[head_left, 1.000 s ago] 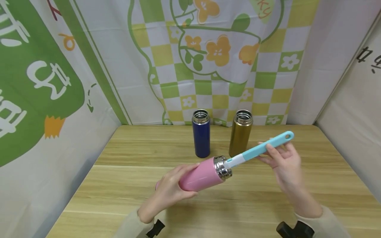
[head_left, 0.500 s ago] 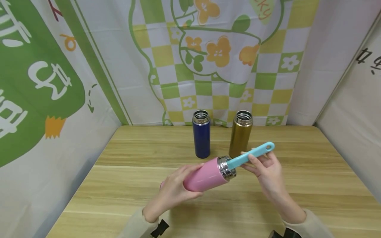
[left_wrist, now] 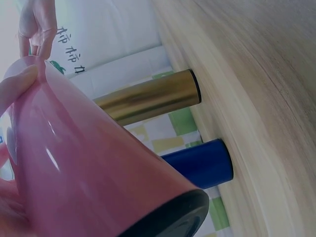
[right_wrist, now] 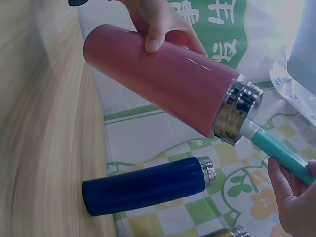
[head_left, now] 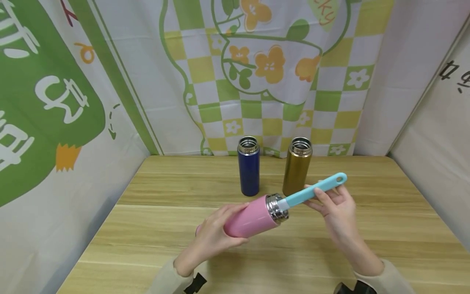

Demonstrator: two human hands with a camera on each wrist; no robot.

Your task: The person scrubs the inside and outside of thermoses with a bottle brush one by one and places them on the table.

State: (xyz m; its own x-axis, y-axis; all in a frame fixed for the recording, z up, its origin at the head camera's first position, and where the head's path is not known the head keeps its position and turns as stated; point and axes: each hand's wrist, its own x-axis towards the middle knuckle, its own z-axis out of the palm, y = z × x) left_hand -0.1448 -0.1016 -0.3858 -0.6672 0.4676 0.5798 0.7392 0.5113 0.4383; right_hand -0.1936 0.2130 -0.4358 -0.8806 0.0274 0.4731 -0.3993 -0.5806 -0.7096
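My left hand (head_left: 213,230) grips a pink thermos bottle (head_left: 251,218) round its body. It is tilted above the table, with its shiny metal neck (right_wrist: 237,112) towards the right. Between the thumb and fingers of my right hand (head_left: 337,210) is the turquoise handle of a bottle brush (head_left: 315,191). Its pale shaft (right_wrist: 250,129) enters the bottle's mouth, and whatever is at its far end is hidden inside. In the left wrist view the pink bottle (left_wrist: 89,158) fills the front, its dark base towards the camera.
Behind the hands, a blue bottle (head_left: 249,169) and a gold bottle (head_left: 296,169) stand upright and uncapped on the wooden table (head_left: 165,188). A patterned cloth (head_left: 253,106) hangs at the table's back edge, and printed cloth walls flank both sides.
My right hand first pushed the brush deeper into the pink bottle, then drew it slightly back out, so some pale shaft shows again. The left hand and bottle shifted only a little.
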